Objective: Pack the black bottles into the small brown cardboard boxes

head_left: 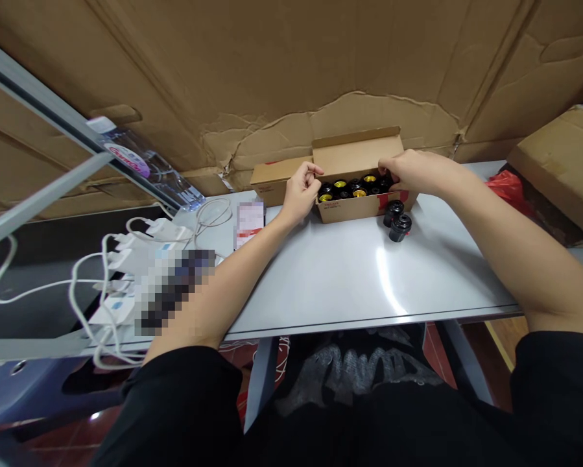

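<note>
An open cardboard box (352,211) stands at the back of the white table (320,279), holding several black round parts, some with yellow threaded insides. At the box's left end is my left hand (303,188), its fingers curled together at the edge; whether anything is between them is too small to tell. My right hand (402,170) reaches over the box's right end with bent fingers, the fingertips down among the black parts and partly hidden. Two black parts, a front one (400,227) and one behind it (393,211), rest on the table before the box's right end.
Left of the open box lies another cardboard box (276,181). Power strips (140,253) with white cables, a blurred dark object and a water bottle (148,165) are at left. A red bag (510,191) and a large carton (563,168) are at right.
</note>
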A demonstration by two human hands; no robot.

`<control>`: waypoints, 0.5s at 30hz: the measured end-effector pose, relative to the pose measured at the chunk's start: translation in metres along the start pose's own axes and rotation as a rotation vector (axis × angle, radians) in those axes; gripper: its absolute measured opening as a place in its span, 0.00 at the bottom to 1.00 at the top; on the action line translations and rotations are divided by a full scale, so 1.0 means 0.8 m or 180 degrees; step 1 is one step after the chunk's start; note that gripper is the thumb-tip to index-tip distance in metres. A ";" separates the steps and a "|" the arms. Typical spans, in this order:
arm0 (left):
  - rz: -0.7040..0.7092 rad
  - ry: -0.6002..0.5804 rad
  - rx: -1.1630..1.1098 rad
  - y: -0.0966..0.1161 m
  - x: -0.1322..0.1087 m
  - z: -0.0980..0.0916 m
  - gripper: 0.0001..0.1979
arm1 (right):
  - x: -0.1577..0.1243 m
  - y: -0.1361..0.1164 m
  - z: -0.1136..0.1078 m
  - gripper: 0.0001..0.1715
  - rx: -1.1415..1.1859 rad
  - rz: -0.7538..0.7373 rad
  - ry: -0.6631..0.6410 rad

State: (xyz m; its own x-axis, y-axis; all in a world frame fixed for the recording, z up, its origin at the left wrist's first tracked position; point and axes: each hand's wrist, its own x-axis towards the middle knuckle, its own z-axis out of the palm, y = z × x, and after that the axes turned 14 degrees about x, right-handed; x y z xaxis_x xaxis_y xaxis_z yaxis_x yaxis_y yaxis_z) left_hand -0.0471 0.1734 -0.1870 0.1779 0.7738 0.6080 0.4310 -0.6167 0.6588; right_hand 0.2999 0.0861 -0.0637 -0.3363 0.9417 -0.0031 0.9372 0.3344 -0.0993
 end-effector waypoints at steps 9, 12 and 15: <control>0.0011 -0.0159 -0.0071 0.005 0.003 -0.004 0.16 | 0.001 -0.009 -0.006 0.27 -0.0013 0.0069 -0.0072; 0.0012 -0.0141 -0.0081 0.006 0.002 -0.005 0.15 | 0.000 -0.013 -0.009 0.26 -0.0013 0.0003 -0.0102; 0.0047 -0.0157 -0.0068 0.008 0.001 -0.006 0.15 | -0.002 -0.012 -0.017 0.25 0.0110 -0.0016 -0.0103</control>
State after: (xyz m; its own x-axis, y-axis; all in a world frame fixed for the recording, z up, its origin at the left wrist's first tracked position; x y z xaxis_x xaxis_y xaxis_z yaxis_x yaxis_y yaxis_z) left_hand -0.0487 0.1695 -0.1799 0.2277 0.7705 0.5954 0.4091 -0.6306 0.6596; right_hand 0.2928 0.0819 -0.0491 -0.3444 0.9382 -0.0347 0.9319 0.3372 -0.1337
